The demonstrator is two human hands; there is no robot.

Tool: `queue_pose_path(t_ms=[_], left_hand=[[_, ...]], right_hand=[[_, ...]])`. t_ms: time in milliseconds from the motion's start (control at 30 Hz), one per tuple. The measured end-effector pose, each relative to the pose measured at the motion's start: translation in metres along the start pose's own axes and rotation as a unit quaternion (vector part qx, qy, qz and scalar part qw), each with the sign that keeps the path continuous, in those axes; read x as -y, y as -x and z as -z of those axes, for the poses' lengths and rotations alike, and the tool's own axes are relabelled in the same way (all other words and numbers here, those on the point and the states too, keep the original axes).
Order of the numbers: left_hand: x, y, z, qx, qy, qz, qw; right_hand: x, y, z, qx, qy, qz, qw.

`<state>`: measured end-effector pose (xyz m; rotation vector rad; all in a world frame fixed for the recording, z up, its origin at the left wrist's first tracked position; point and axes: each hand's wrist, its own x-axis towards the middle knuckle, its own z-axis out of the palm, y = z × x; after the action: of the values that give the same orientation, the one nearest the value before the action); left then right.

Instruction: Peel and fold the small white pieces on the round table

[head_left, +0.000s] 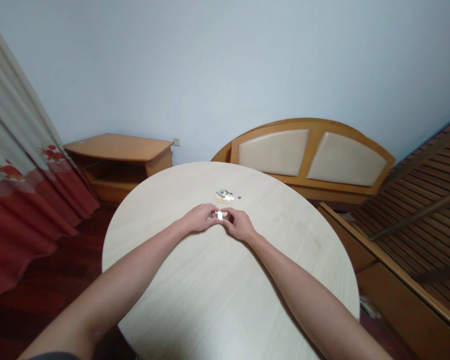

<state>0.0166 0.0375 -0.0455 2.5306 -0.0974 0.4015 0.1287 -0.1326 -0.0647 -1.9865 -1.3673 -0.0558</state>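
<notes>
Between my fingertips is a small white block-like piece [220, 215], low over the table or resting on it; which of the two I cannot tell. My left hand [203, 218] pinches it from the left, thumb toward me and fingers on the far side. From the right, my right hand [240, 223] grips the same piece with thumb and fingers curled. Just beyond my hands lies a small pile of loose pieces [222, 195] in tan, white and grey. One dark little piece [239, 197] sits apart, to the right of the pile.
The round pale wood-grain table [195, 295] spans the view under my forearms. Behind it stand a wooden cabinet [123, 147] at left and a padded headboard [273, 152]. Red and white curtains [30, 200] hang on the left; a slatted wooden bed frame [416, 210] leans at right.
</notes>
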Motion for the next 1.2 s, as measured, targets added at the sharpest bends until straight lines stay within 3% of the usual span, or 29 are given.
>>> queue_pose_path(t_ms=[567,700,900,1033,1200], left_hand=[[-0.019,0.01,0.017,0.023,-0.074,0.04,0.996],[-0.005,0.01,0.024,0.002,-0.098,0.068,0.993],[0.027,0.009,0.027,-0.007,-0.141,0.112,0.984],[0.035,0.008,0.026,-0.01,-0.118,0.12,0.986],[0.039,0.006,0.024,-0.011,-0.093,0.136,0.986]], right_hand=[[0.001,0.0,0.001,0.016,-0.028,0.012,0.999],[-0.002,0.001,-0.001,0.003,-0.042,0.0,0.999],[-0.021,-0.004,-0.002,-0.07,-0.02,-0.042,0.996],[-0.04,-0.01,-0.002,-0.095,0.036,-0.06,0.993],[-0.048,-0.018,-0.002,-0.072,0.148,-0.073,0.984]])
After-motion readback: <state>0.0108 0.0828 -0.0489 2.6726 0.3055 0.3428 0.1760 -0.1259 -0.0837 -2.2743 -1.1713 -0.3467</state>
